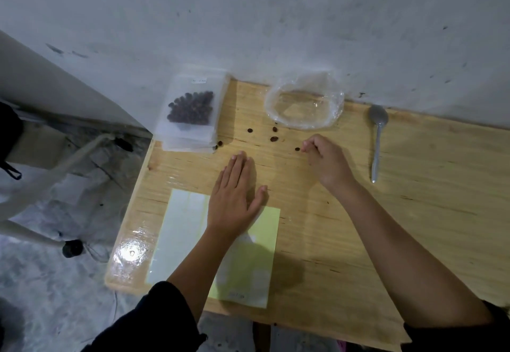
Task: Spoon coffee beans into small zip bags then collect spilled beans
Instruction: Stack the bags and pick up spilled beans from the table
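Note:
Several loose coffee beans [274, 138] lie scattered on the wooden table [414, 186] near its far edge. My right hand [325, 161] hovers over them, its fingertips pinched together right beside one bean [297, 149]; whether a bean sits between them is hidden. My left hand [234, 197] rests flat and spread on the table, its heel on a pale green sheet [248, 263]. A stack of small zip bags [190, 111] sits at the far left corner, the top one holding beans. An empty clear plastic bag [303, 103] lies open near the wall. A grey spoon [377, 136] rests to the right.
The table butts against a grey wall [276, 20]. Its left edge drops to a concrete floor with a white chair frame [55, 164] and cables. A shiny plastic patch [129, 255] covers the near-left corner.

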`<control>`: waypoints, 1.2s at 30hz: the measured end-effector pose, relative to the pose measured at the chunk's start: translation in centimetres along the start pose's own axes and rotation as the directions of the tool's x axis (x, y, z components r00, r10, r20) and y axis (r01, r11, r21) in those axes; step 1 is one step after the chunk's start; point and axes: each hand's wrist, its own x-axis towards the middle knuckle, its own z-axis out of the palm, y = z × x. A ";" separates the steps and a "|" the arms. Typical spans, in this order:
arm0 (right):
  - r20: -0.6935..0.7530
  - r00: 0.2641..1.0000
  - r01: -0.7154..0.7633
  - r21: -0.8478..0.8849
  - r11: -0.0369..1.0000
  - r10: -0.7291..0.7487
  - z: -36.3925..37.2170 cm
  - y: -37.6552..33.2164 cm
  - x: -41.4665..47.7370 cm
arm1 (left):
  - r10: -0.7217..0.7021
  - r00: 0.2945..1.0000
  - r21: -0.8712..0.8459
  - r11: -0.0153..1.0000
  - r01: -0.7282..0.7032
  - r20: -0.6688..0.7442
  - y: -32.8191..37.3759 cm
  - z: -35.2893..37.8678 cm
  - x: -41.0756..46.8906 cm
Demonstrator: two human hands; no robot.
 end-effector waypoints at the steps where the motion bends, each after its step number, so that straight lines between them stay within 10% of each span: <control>1: 0.003 0.999 0.036 -0.085 0.996 -0.036 0.0 0.1 0.1 | -0.002 1.000 0.001 1.000 0.002 0.001 0.0 0.0 0.1; 8: 0.083 0.989 0.148 -0.473 0.869 -0.124 0.1 -0.3 0.8 | -0.008 1.000 0.020 1.000 0.008 0.004 0.0 0.0 0.0; 26: 0.213 0.969 0.243 -0.741 0.626 -0.124 2.4 -2.3 0.4 | 0.008 1.000 0.015 1.000 -0.008 -0.003 0.0 -0.1 0.1; 32: 0.101 0.993 -0.072 0.108 0.992 0.061 2.2 -1.9 -1.2 | 0.007 1.000 -0.017 1.000 -0.007 -0.004 -0.1 0.0 0.0; 36: 0.287 0.925 -0.379 0.758 0.531 0.250 3.2 -2.6 -4.3 | 0.036 0.999 -0.038 0.999 -0.036 0.000 -0.4 -0.1 0.0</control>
